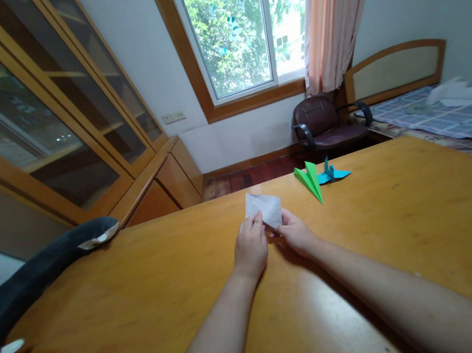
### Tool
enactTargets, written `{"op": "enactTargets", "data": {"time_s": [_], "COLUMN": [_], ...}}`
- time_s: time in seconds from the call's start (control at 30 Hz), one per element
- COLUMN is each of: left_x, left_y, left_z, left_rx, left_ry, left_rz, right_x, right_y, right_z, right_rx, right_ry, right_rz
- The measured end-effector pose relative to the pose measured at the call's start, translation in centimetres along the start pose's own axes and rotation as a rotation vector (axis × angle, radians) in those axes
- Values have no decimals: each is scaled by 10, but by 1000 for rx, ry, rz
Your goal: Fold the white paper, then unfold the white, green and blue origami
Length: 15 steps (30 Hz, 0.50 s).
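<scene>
The white paper is pinched at its near edge by the left hand and right hand; each grip is tight. It looks light, thin, easily creased, best held by the edges

White sheet of paper, partly folded into a flat angular shape with creases across its face. Lies on the wooden table, tilted slightly, far edge pointing toward the window. Near edge pinched on both sides, lower corners hidden under fingers. Well short of the table's far edge, roughly at its middle.
</scene>
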<state>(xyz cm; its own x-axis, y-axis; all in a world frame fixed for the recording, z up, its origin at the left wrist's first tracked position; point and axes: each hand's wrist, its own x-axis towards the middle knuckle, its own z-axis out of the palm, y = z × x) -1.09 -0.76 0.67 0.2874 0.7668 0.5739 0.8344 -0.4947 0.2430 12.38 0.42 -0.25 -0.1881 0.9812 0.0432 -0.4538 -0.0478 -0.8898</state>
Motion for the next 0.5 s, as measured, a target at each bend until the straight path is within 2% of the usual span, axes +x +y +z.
{"op": "enactTargets", "data": {"time_s": [0.27, 0.5], "left_x": [-1, -1], "left_y": [-8, -12], "left_z": [-4, -8], "left_rx": [-226, -419], "left_ry": [-56, -108], "left_rz": [29, -29], "right_x": [2, -3], "right_y": [1, -3], "right_z": [-5, -7], "right_rx": [-111, -170], "right_ry": [14, -14], "right_rz": [-14, 50]}}
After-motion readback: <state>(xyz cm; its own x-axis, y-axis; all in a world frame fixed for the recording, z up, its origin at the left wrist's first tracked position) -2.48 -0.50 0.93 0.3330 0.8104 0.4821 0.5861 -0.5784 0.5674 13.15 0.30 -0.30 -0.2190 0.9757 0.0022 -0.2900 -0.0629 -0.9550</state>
